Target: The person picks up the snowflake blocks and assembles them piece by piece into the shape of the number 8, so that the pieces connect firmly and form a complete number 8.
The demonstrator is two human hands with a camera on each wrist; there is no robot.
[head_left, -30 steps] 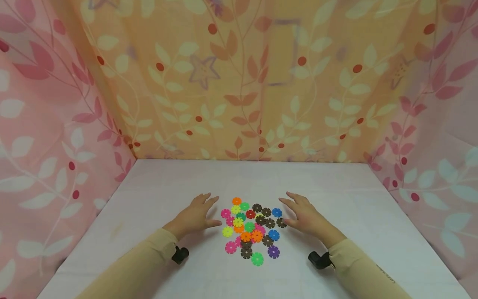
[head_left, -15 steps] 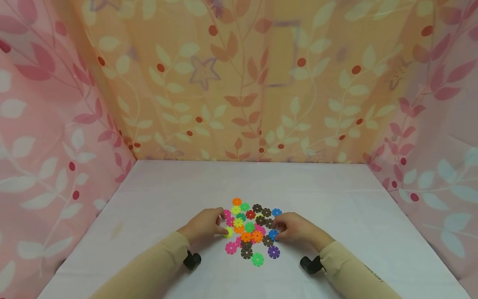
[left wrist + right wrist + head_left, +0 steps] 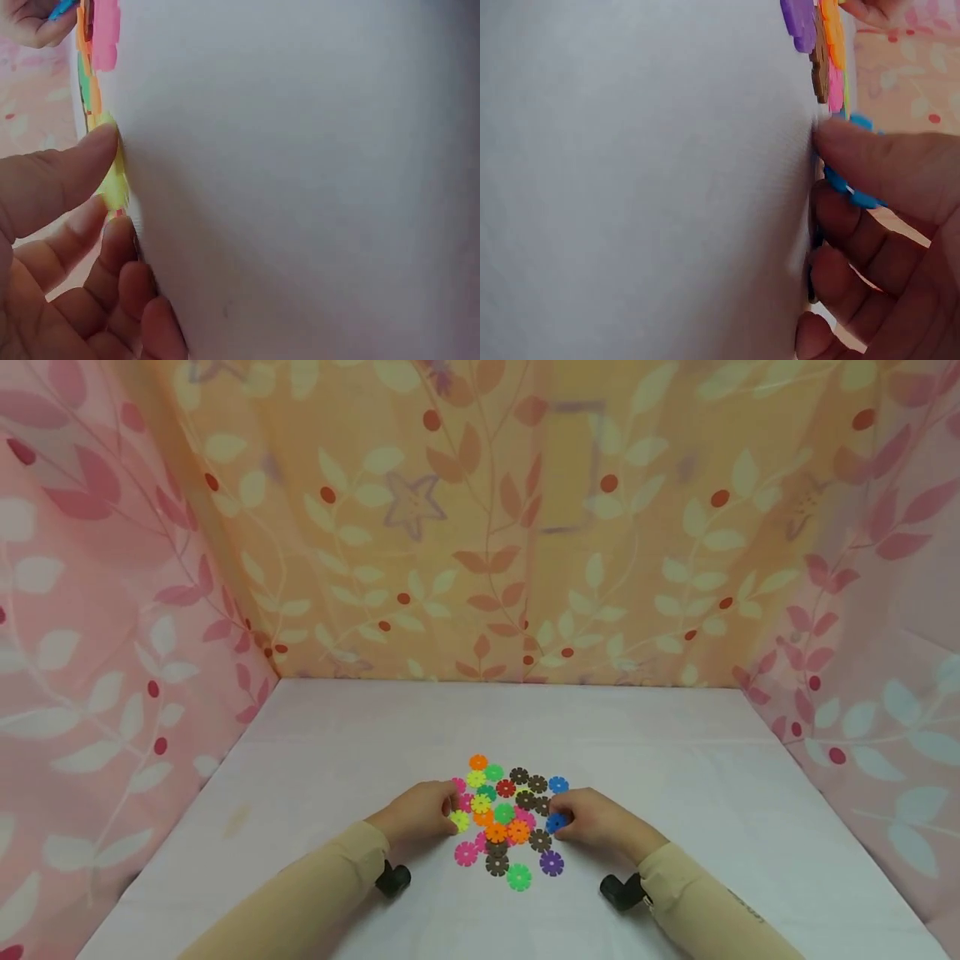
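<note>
So there's a loose pile of colourful notched discs (image 3: 504,813) on a white-covered desk (image 3: 525,718), with a hand at either side. Left hand's (image 3: 422,808) fingers (image 3: 64,244) are pinching a yellow disc (image 3: 461,821) at the pile's left edge, thumb right on it. The right hand (image 3: 596,817) has a blue disc (image 3: 556,823) pinched on the opposite edge, kinda tilted, other fingers curled beneath. Purple disc (image 3: 552,863) sits near that hand, and a green one (image 3: 519,877) is closest to the camera.
</note>
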